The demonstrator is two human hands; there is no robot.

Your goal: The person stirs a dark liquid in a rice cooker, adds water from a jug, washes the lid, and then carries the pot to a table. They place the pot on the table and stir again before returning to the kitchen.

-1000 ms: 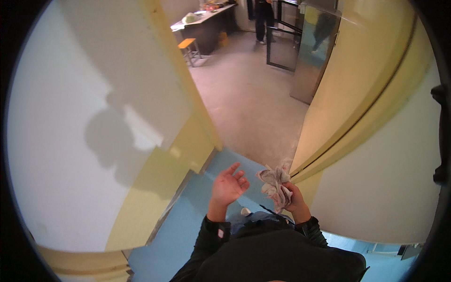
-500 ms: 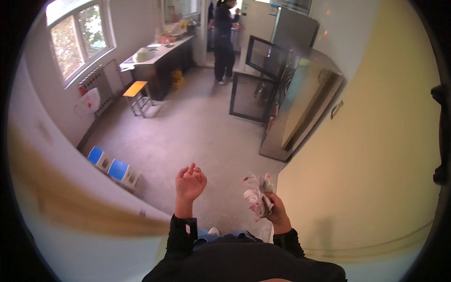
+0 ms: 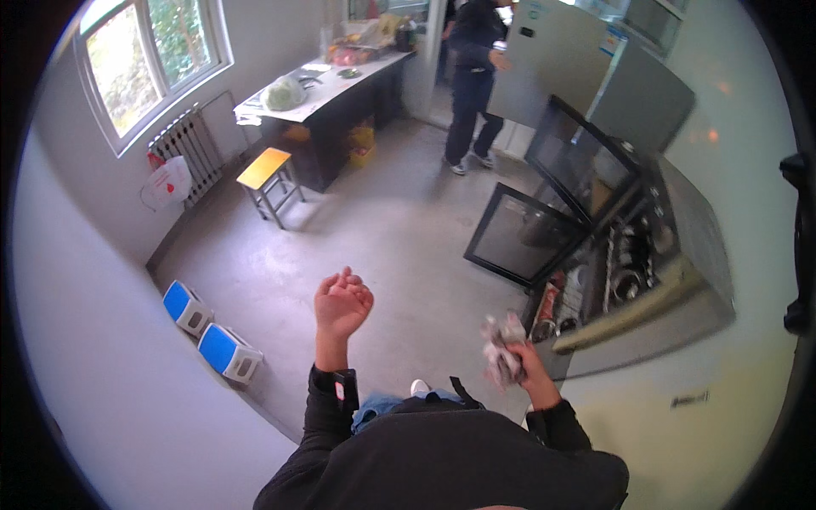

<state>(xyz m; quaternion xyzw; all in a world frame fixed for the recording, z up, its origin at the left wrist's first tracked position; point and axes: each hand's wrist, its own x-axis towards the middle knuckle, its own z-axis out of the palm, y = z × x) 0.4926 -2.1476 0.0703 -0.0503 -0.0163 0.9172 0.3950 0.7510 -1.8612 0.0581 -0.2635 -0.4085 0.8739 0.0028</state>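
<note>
My left hand point(image 3: 343, 304) is raised in front of me, palm showing and fingers loosely bent, with nothing in it. A dark sleeve with a small band at the cuff covers that wrist. In my right hand point(image 3: 535, 375) is a crumpled pinkish-grey rag point(image 3: 503, 353), bunched up and sticking out past the fingers. Just beyond the rag stands a metal cabinet point(image 3: 680, 297) with its dark-framed glass doors point(image 3: 529, 234) swung wide. Metal ware and packets show on its shelves.
Two blue-topped step stools point(image 3: 228, 353) stand at the left wall. Farther off are a yellow-topped stool point(image 3: 264, 168) and a counter point(image 3: 293, 116) bearing a bagged cabbage point(image 3: 283, 93). A person point(image 3: 473, 81) in dark clothes stands by the fridge point(image 3: 552, 59). A white wall point(image 3: 76, 280) rises close on my left.
I have moved forward into the room, so the cabinet, counter and person look nearer. The cabinet's shelves have come into view. My right hand, with the rag, sits farther right.
</note>
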